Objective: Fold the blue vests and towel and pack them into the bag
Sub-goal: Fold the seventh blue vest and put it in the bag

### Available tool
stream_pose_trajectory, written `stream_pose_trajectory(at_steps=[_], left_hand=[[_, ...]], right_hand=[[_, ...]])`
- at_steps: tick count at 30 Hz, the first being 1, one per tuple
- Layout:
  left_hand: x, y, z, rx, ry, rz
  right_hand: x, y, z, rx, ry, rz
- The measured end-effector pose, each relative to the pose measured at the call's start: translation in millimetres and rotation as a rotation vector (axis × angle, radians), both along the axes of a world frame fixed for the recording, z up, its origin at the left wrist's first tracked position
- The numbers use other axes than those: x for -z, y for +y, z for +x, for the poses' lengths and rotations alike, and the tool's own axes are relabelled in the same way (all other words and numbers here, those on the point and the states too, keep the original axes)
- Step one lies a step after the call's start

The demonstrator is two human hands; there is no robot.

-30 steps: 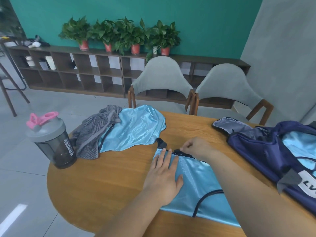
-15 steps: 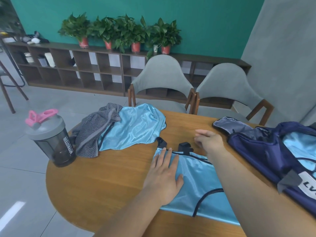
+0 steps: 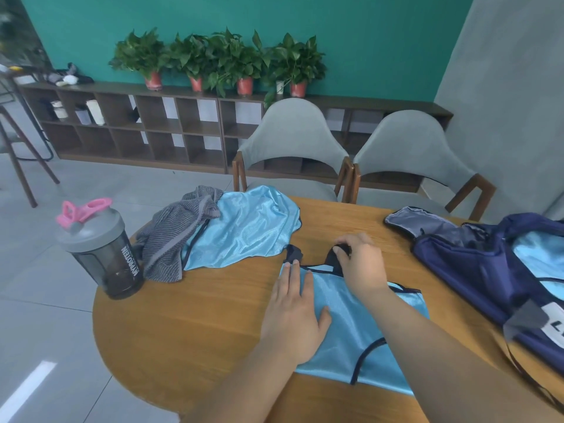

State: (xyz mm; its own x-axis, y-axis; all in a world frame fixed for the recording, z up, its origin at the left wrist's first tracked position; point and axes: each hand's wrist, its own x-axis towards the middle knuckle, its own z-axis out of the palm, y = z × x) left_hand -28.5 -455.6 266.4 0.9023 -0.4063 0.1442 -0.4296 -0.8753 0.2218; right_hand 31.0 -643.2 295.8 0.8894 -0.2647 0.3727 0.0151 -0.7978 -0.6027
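1. Furthest left, a shaker bottle [image 3: 100, 248] with a pink-looped lid stands at the edge of the round wooden bench [image 3: 183, 331].
2. Beside it, a grey striped towel [image 3: 174, 239] lies crumpled, overlapping a rumpled blue vest [image 3: 244, 230].
3. The left hand [image 3: 293, 315] presses flat, fingers straight and together, on a second blue vest [image 3: 351, 331] spread at the near edge.
4. The right hand [image 3: 360, 264] curls its fingers round that vest's dark strap [image 3: 334, 259].
5. At right, the navy bag [image 3: 476, 264] lies unzipped, with light-blue fabric inside.
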Motion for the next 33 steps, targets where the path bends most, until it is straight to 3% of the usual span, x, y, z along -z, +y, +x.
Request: stream_pose_trajectory(at_steps=[3, 5, 9, 13, 19, 23, 25, 29, 33], left_hand=[[4.4, -1.4, 4.2, -0.016, 0.030, 0.064], [5.8, -2.4, 6.4, -0.024, 0.056, 0.092], [4.8, -3.0, 10.1, -0.024, 0.100, 0.104], [3.9, -0.7, 10.2, -0.036, 0.111, 0.077], [-2.0, 0.6, 3.5, -0.082, 0.094, 0.104], [-4.0, 5.3, -2.8, 0.017, -0.168, 0.056], [-3.6, 3.1, -2.2, 0.139, -0.247, -0.036], [-9.5, -3.1, -1.2, 0.241, -0.039, -0.036], [-6.4, -2.5, -4.3, 0.218, 0.109, 0.134]], right_hand=[[-5.0, 2.6, -21.6, 0.045, -0.237, -0.104], [-2.6, 1.1, -43.6, -0.041, -0.319, -0.189], [29.3, -15.3, -81.2, -0.289, -0.082, -0.296], [35.1, -48.8, -96.4, -0.290, 0.060, -0.295], [33.0, -76.5, -124.3, -0.194, 0.110, -0.521], [29.5, -96.7, -131.0, 0.146, 0.045, -0.336], [22.7, -103.9, -129.5, 0.240, 0.111, -0.196], [7.9, -107.0, -121.8, 0.162, 0.286, -0.079], [-3.0, -105.3, -116.0, 0.218, 0.169, 0.083]])
